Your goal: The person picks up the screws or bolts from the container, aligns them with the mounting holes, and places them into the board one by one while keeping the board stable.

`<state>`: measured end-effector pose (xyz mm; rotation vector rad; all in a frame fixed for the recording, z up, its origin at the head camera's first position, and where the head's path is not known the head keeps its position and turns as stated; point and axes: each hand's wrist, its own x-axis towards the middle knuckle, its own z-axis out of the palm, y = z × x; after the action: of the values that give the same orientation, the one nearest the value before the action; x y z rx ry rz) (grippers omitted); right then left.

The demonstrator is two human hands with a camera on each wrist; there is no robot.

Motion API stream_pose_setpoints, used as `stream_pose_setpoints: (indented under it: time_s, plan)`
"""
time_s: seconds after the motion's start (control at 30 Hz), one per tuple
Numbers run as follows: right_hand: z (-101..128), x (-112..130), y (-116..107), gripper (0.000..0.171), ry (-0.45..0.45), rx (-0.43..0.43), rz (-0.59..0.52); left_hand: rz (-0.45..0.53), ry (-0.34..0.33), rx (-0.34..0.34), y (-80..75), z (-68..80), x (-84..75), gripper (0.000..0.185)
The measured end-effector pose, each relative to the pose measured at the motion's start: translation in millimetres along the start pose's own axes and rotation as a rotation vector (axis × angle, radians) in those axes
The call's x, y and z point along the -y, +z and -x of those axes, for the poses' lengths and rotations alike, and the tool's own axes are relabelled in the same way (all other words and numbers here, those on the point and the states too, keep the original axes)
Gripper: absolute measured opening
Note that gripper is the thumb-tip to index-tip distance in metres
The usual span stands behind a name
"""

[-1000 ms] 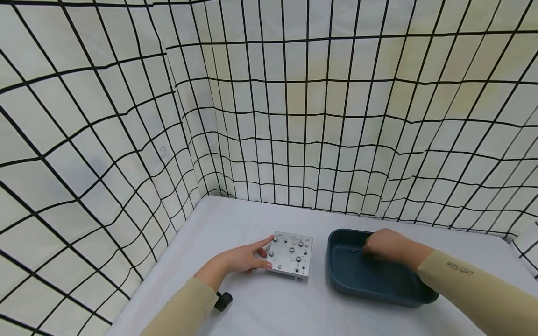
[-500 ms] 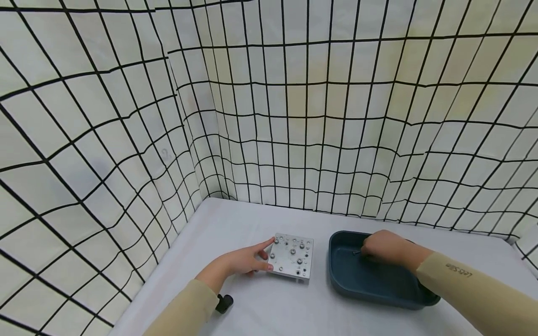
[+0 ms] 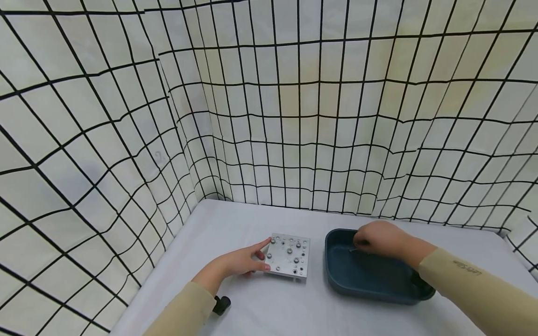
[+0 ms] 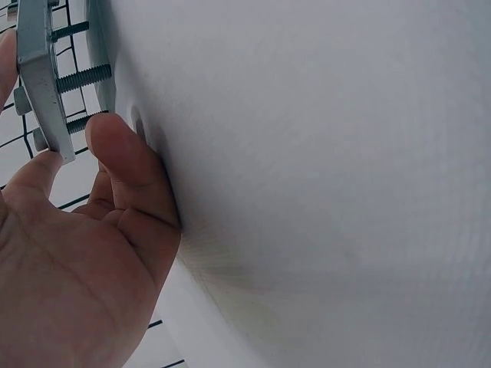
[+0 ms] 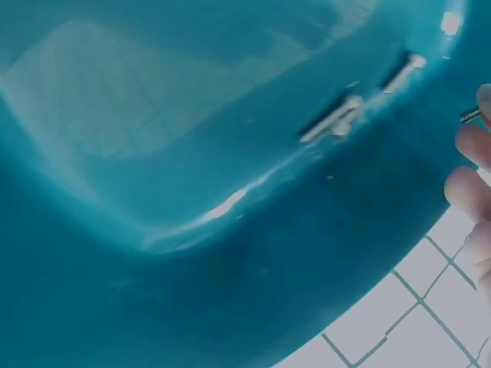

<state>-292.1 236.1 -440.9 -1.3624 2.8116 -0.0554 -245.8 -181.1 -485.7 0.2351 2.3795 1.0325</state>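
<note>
A square silver metal plate (image 3: 280, 259) with several bolts through it stands raised on the white table. My left hand (image 3: 239, 261) grips its left side, index finger at the far corner and thumb at the near corner. In the left wrist view, threaded bolt shanks (image 4: 84, 78) stick out from the plate's underside beside a bent finger. My right hand (image 3: 380, 240) is over the far left part of a dark blue tray (image 3: 329, 273). Its fingertips pinch a small screw (image 5: 470, 116), whose threaded end shows; the rest is hidden by the fingers.
Several loose bolts (image 5: 334, 121) lie along the tray's inner edge in the right wrist view. A small black object (image 3: 221, 305) sits by my left wrist. White walls with black grid lines (image 3: 294, 186) enclose the table's back and left.
My right hand has shifted slightly left within the tray, and its curled fingers show more clearly. The left hand and the plate hold still; the head view has turned a little.
</note>
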Motion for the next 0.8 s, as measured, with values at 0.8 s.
stream_pose_setpoints:
  time_s: [0.8]
  plan:
    - [-1,20,-24,0.016,0.211,-0.071,-0.414,0.047,0.024,-0.003,-0.2,3.2,-1.2,0.091]
